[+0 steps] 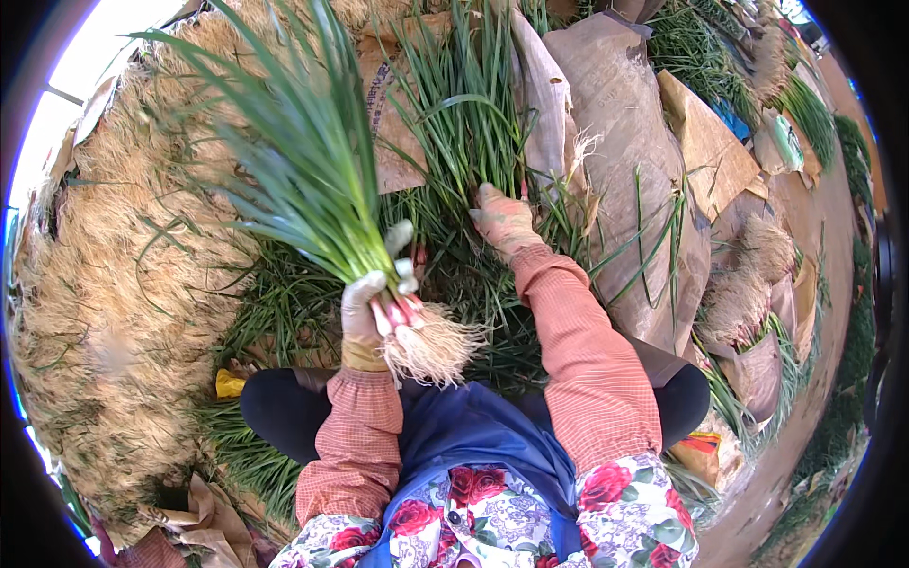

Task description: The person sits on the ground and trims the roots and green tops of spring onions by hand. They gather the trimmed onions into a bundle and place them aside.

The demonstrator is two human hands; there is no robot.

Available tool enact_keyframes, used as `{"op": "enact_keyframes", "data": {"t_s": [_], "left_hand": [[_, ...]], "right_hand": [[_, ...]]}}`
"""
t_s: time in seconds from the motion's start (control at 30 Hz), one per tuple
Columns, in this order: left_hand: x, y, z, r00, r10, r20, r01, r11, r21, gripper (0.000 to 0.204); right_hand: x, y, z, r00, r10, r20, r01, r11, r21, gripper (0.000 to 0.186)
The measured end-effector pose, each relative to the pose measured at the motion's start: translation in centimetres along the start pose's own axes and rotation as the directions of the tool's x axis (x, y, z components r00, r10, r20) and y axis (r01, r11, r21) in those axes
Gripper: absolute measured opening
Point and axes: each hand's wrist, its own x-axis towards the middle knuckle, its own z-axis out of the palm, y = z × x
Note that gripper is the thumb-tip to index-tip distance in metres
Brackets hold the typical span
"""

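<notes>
My left hand [362, 308], in a pale glove, is closed round a thick bunch of green garlic [346, 218]. The long leaves fan up and to the left, slightly blurred. Pinkish-white bulbs and a tuft of pale roots [436, 346] hang out at the lower right of the hand. Farther ahead and to the right, my right hand [502, 222], also gloved, grips the base of more green garlic stalks [464, 123] in a standing pile. Its fingertips are partly hidden among the stems. Loose leaves [483, 312] lie between the two arms.
A broad heap of garlic with pale roots outward [133, 312] fills the left side. Brown sacking [615, 123] spreads at the right, with more root bundles [748, 284] beyond it. My knees, under a blue apron [483, 426], flank the loose greens.
</notes>
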Motion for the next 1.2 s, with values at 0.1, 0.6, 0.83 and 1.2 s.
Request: {"op": "enact_keyframes", "data": {"t_s": [0.1,0.6,0.83,1.2], "left_hand": [[-0.3,-1.2,-4.6,0.981,-0.184,0.065,0.189,0.979,-0.079,0.040],[1.1,-5.2,-6.4,0.976,-0.181,-0.120,0.177,0.983,-0.047,0.032],[2.0,-6.7,-6.3,0.963,-0.182,-0.199,0.196,0.979,0.050,0.027],[-1.4,-4.8,-6.2,0.949,-0.275,-0.156,0.275,0.961,-0.024,0.029]], "right_hand": [[0.0,0.7,-0.5,0.981,-0.065,-0.181,0.105,0.971,0.216,0.032],[1.3,0.9,2.3,0.954,0.127,0.273,-0.178,0.968,0.174,0.027],[-8.4,-1.8,-1.5,0.854,-0.272,0.444,-0.250,0.533,0.808,0.012],[-7.7,-3.5,-1.5,0.721,-0.517,0.461,-0.274,0.398,0.875,0.040]]}}
